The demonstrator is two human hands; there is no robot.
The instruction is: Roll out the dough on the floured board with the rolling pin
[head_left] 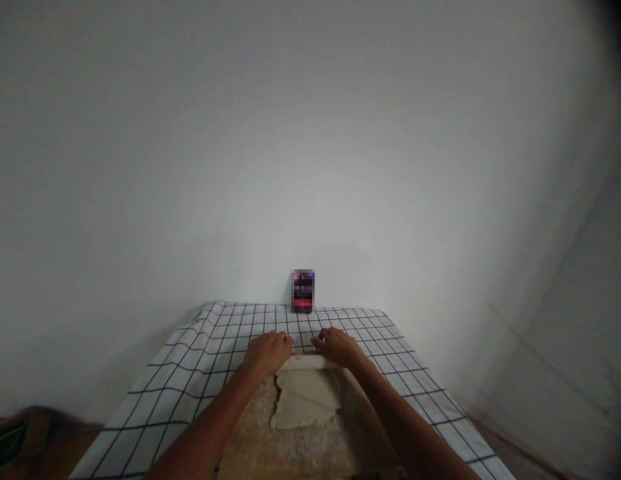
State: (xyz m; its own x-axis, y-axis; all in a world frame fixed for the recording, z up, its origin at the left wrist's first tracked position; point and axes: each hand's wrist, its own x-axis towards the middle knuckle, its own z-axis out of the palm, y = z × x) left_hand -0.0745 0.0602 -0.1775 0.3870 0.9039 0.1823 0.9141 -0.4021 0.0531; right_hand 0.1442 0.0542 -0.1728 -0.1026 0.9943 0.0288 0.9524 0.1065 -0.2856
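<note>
My left hand [270,350] is curled at the far left corner of a worn wooden board [310,453]. At the far right corner, my right hand [337,345] is curled too, its thumb and fingers drawn together. A thin, pale, dough-like sheet [309,399] with ragged edges lies on the board between my forearms. Along its far side runs a whitish bar [310,362] spanning the space between my wrists; whether it is a roller or a folded edge I cannot tell. What my fingers grip is hidden.
A white tablecloth with black grid lines [175,383] covers the table under the board. A small upright pixelated item [303,291] leans against the pale wall [310,167] at the table's far edge. A dark wooden piece [35,433] stands at lower left.
</note>
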